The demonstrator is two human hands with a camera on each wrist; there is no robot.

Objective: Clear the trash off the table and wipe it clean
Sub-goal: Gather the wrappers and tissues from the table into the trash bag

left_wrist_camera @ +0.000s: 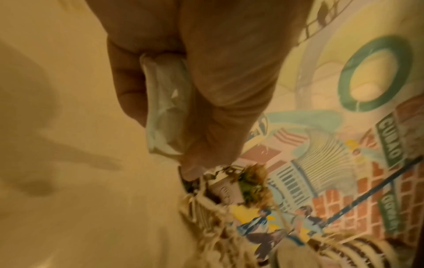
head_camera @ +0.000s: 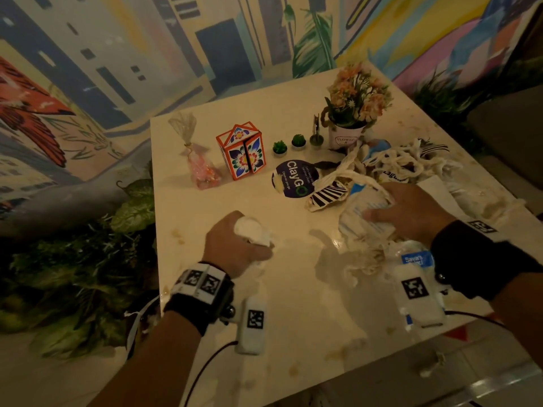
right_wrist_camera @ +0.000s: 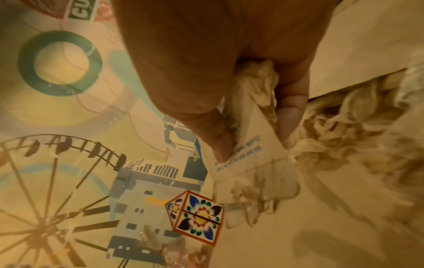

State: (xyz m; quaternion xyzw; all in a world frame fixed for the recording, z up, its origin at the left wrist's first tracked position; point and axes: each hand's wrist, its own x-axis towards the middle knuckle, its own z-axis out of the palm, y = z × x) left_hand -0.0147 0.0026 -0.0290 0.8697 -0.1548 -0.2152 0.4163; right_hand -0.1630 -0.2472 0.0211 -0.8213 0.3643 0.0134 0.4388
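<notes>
My left hand [head_camera: 238,245] grips a crumpled white tissue [head_camera: 252,230] [left_wrist_camera: 166,108] above the pale table [head_camera: 223,289], left of the middle. My right hand [head_camera: 408,210] [right_wrist_camera: 229,90] holds a white paper wrapper with blue print [head_camera: 364,212] [right_wrist_camera: 250,154] together with crumpled tissue [right_wrist_camera: 259,78], thumb on the printed face. It sits at the near edge of a heap of shredded paper and torn wrappers [head_camera: 399,163] on the table's right side. More crumpled tissue [head_camera: 364,259] lies below that hand.
At the back stand a floral paper house box [head_camera: 242,151], a cellophane candy bag [head_camera: 199,168], small green plants [head_camera: 279,147], a flower pot [head_camera: 349,113] and a round dark sticker [head_camera: 293,177]. Stains dot the table. Leafy plants [head_camera: 73,274] crowd its left edge.
</notes>
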